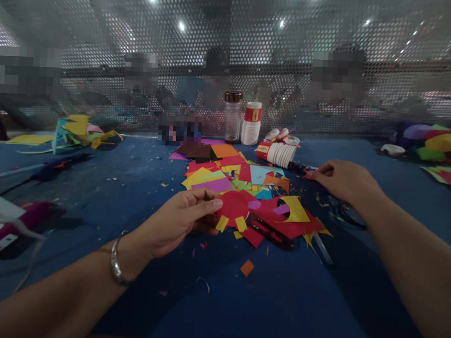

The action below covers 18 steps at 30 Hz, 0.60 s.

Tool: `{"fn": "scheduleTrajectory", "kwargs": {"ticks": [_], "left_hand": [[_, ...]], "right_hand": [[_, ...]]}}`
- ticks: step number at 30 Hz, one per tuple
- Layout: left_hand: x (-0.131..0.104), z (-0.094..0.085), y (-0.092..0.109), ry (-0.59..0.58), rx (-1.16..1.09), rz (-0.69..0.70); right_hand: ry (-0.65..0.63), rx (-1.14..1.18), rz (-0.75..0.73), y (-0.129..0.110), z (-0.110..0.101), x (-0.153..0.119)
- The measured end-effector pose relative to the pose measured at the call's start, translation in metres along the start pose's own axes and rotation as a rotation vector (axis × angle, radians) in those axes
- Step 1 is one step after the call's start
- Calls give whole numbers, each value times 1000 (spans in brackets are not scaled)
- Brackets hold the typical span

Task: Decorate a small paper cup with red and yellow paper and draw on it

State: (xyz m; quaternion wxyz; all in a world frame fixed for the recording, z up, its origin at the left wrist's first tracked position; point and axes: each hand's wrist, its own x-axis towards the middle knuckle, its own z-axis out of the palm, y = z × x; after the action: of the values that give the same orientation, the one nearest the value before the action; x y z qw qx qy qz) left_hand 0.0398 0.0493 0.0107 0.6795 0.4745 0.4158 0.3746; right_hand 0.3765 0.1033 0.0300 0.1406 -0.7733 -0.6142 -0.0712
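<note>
My left hand [194, 210] pinches a red paper circle [234, 208] between thumb and fingers. Two small yellow paper strips [222, 223] stick out from the circle's lower edge. Over to the right, the fingertips of my right hand [342, 180] are closed on a dark glue gun [298, 167] with an orange part, lying by the tipped stack of paper cups [276, 154]. My fingers partly hide it. Dark-handled scissors [271, 232] rest on red paper just right of the circle. A clear stick [322, 249] lies farther right.
Coloured paper sheets and scraps [210, 181] cover the middle of the blue table [219, 303]. Behind them stand a clear bottle [232, 119] and upright paper cups [251, 124]. Another dark tool [57, 167] and a purple-and-white power strip [16, 224] lie left. A perforated screen stands behind.
</note>
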Motion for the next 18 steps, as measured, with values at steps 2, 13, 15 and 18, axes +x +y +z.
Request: {"fn": "scheduleTrajectory", "kwargs": {"ticks": [2,13,15,18], "left_hand": [[0,0,0,-9,3,3],[-3,0,-3,-4,-1,33],[-2,0,-2,-5,-1,34],[-1,0,-2,-16,4,31]], "right_hand": [[-40,-27,50,1,5,1],[-133,-24,247,-13,2,-2],[-155,-6,277,-13,1,0],[-190,24,307,-14,-2,3]]}}
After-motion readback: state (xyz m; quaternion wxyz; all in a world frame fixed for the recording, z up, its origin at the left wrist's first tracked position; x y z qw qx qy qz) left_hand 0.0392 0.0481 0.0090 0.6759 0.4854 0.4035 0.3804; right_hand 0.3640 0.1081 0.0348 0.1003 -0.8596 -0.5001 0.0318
